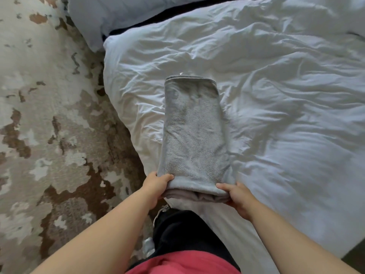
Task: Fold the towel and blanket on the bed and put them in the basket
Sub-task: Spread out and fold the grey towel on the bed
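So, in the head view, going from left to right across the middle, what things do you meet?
Patterned rug → white duvet edge → folded grey towel → rest of the wrinkled duvet.

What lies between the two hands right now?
In the head view, only the near end of the folded grey towel spans between the left hand and right hand.

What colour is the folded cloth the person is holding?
Light grey; the folded cloth shows clearly in the head view, on the white bedding.
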Motion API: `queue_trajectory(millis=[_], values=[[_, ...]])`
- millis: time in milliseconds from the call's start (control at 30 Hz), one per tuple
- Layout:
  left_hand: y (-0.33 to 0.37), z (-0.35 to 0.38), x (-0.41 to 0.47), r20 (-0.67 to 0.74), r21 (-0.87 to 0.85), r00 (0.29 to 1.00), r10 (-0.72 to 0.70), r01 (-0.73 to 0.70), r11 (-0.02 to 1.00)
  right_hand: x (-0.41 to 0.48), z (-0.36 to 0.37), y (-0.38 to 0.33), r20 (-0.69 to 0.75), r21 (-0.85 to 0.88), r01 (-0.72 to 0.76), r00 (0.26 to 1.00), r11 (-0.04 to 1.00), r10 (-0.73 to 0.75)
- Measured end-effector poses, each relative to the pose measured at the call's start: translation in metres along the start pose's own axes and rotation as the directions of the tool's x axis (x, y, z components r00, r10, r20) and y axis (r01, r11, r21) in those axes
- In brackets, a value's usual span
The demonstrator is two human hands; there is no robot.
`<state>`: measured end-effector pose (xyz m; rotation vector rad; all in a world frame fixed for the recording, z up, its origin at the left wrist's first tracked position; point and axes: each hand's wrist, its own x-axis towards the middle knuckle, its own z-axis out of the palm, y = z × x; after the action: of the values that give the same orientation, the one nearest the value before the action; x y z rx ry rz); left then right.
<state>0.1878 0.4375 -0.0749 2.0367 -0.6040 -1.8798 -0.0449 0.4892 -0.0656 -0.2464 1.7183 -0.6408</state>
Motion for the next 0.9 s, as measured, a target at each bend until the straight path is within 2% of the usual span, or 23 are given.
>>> queue_trajectory(millis=[167,300,433,567,700,800,900], values=[[-0.041,-0.023,-0.025,-0.014,0.008,0.999,0.035,-0.035,0.999,-0.039,0.007,0.033,-0.032,-0.059,-0.051,0.998,0.997,0.049],[-0.049,-0.031,-0.038,0.022,-0.016,1.000,0.021,-0.021,1.000,-0.060,0.007,0.035,0.001,-0.067,-0.139,0.990,0.988,0.139],[-0.026,-0.031,-0.046,0.040,-0.042,0.998,0.049,-0.047,0.998,-0.068,0.007,0.015,-0.012,0.034,-0.173,0.985,0.984,0.174],[0.005,-0.027,-0.057,0.001,0.060,0.980,0.201,-0.201,0.978,-0.067,0.009,-0.018,0.023,0.138,-0.173,0.985,0.975,0.172],[0.036,-0.023,-0.058,0.063,0.065,0.949,0.308,-0.312,0.948,-0.061,0.010,-0.059,0.016,0.129,-0.170,0.985,0.977,0.169],[0.058,-0.021,-0.053,0.099,0.090,0.927,0.363,-0.371,0.924,-0.052,0.012,-0.086,0.007,0.091,-0.221,0.975,0.971,0.222],[0.076,-0.018,-0.046,0.130,0.031,0.941,0.312,-0.318,0.948,-0.039,0.015,-0.103,0.008,0.102,-0.282,0.959,0.954,0.283]])
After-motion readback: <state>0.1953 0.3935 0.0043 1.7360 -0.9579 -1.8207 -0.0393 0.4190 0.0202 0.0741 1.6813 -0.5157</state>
